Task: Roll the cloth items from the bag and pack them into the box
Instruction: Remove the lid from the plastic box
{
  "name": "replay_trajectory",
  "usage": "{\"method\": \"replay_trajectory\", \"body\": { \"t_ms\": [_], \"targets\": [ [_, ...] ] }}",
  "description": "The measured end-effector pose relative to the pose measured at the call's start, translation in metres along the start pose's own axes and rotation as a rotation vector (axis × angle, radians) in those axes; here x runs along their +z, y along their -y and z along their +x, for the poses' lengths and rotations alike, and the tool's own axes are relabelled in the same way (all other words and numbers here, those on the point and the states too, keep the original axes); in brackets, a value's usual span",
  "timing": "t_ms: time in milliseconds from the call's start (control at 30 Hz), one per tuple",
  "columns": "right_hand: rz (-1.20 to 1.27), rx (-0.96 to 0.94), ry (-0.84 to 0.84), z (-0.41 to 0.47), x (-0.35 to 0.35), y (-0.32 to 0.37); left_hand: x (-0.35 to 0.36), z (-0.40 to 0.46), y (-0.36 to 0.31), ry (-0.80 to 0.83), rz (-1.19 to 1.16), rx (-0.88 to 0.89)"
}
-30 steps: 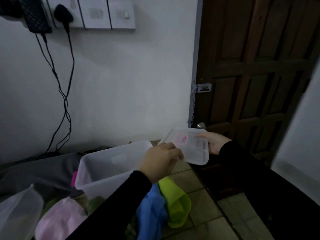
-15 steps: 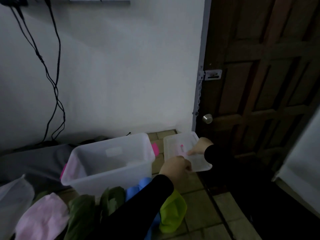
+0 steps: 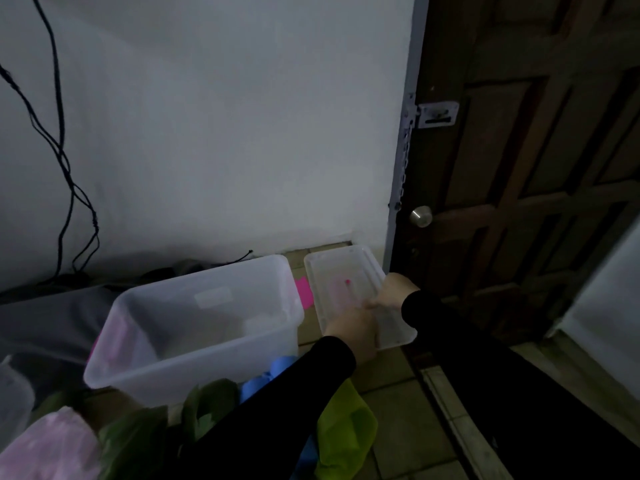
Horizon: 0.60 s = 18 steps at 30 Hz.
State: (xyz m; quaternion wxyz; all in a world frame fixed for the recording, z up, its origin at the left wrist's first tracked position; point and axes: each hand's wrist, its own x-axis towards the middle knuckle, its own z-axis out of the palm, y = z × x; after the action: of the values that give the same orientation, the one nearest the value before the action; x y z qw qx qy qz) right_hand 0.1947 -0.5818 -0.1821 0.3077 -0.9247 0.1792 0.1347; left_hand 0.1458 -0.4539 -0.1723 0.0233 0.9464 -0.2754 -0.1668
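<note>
Both hands held the translucent lid (image 3: 346,282) low over the tiled floor (image 3: 408,420), just right of the open translucent storage box (image 3: 194,327) and near the foot of the wooden door (image 3: 526,168). The left hand (image 3: 353,336) gripped the lid's near left edge, its fingers curled closed over the rim; the right hand (image 3: 391,294) took the right edge, thumb and fingers pinching the rim. Whether the lid already touched the floor could not be told in the dim light. The box appeared empty, no rolled item being visible inside, so the packing was judged not yet begun. The cloths lay in front of the box: a pink cloth (image 3: 52,448) at lower left, dark green cloths (image 3: 138,441) beside it, a blue cloth (image 3: 266,375) touching the box's front wall, and a lime-green cloth (image 3: 346,427) under the left sleeve. A clear plastic bag (image 3: 14,400) showed at the far left edge. To do this step well, the lid should be laid flat and apart from the box mouth and the cloths, leaving both hands free to roll.
</note>
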Motion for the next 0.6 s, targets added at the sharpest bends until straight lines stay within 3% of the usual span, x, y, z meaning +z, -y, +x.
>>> {"method": "replay_trajectory", "body": {
  "t_ms": [167, 267, 333, 400, 533, 600],
  "targets": [
    [-0.015, 0.014, -0.013, 0.000, 0.003, -0.001, -0.005, -0.003, 0.002, 0.018, -0.037, 0.019],
    [-0.166, -0.068, -0.155, -0.018, 0.005, 0.001, -0.014, -0.019, 0.002, 0.003, -0.119, 0.049],
    [-0.060, -0.208, -0.286, -0.045, 0.005, 0.005, -0.026, -0.038, 0.007, -0.069, -0.160, 0.070],
    [0.106, -0.249, -0.302, -0.079, 0.005, 0.007, -0.035, -0.063, 0.018, -0.136, -0.184, 0.089],
    [0.189, -0.160, 0.094, -0.139, 0.005, 0.007, -0.026, -0.111, 0.037, 0.074, -0.032, 0.091],
    [0.179, -0.109, 0.240, -0.151, 0.014, 0.006, -0.010, -0.121, 0.040, 0.101, 0.079, 0.069]
  ]
}}
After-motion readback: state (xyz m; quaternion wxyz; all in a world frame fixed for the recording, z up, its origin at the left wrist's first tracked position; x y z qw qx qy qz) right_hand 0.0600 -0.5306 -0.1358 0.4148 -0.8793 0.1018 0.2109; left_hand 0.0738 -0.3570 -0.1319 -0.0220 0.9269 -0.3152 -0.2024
